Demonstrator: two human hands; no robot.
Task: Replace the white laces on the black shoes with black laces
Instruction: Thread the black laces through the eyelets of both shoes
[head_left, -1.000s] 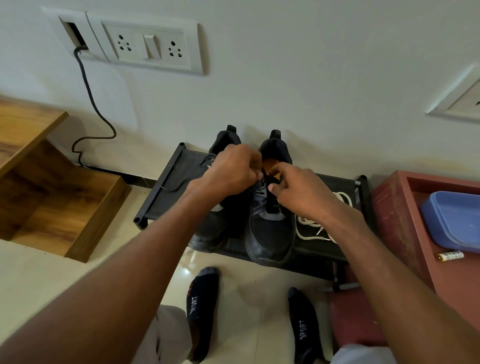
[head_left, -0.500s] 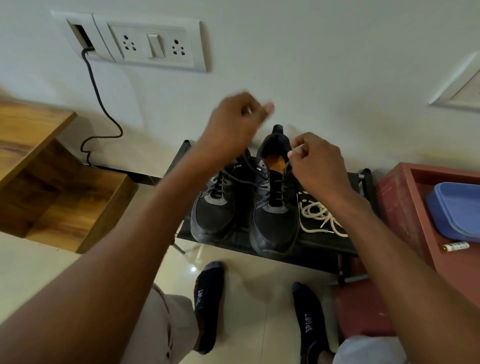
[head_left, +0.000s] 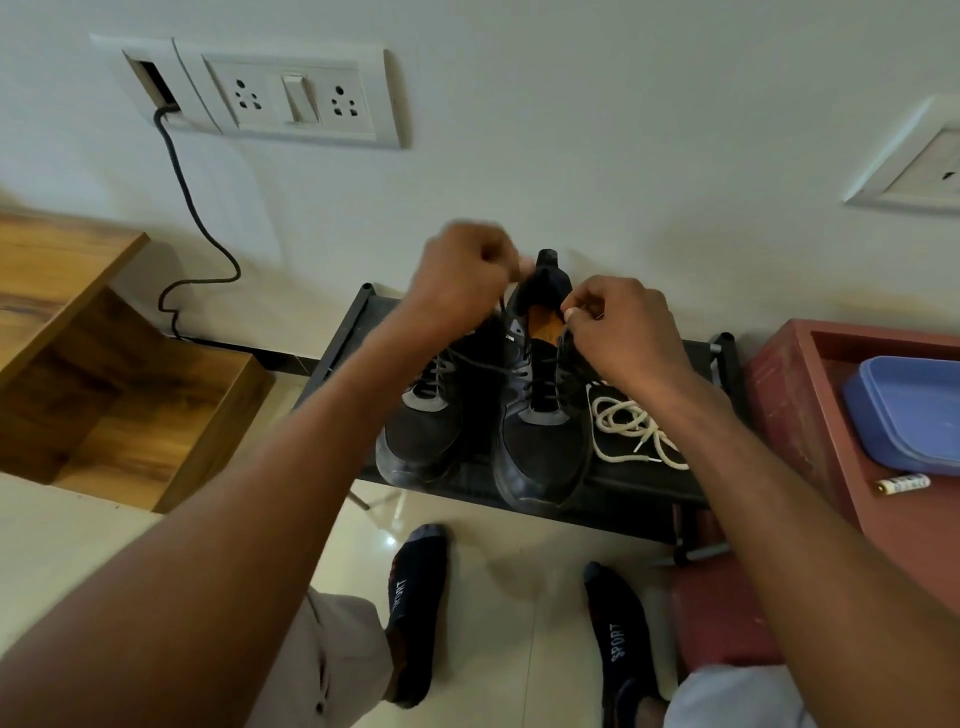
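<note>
- Pulling up, the left hand (head_left: 470, 275) and right hand (head_left: 621, 327) are each pinching a black lace (head_left: 498, 370) end on the right shoe (head_left: 540, 415).
- Slipping fingers could be letting it loosen.
- White laces (head_left: 631, 431) are lying at its three o'clock.

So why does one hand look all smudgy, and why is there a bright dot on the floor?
Head view: the left hand is motion-blurred at the knuckles, while the right hand looks sharp; the bright dot is glare from a light on the glossy floor tile; the wide lens bends the wall socket.
</note>
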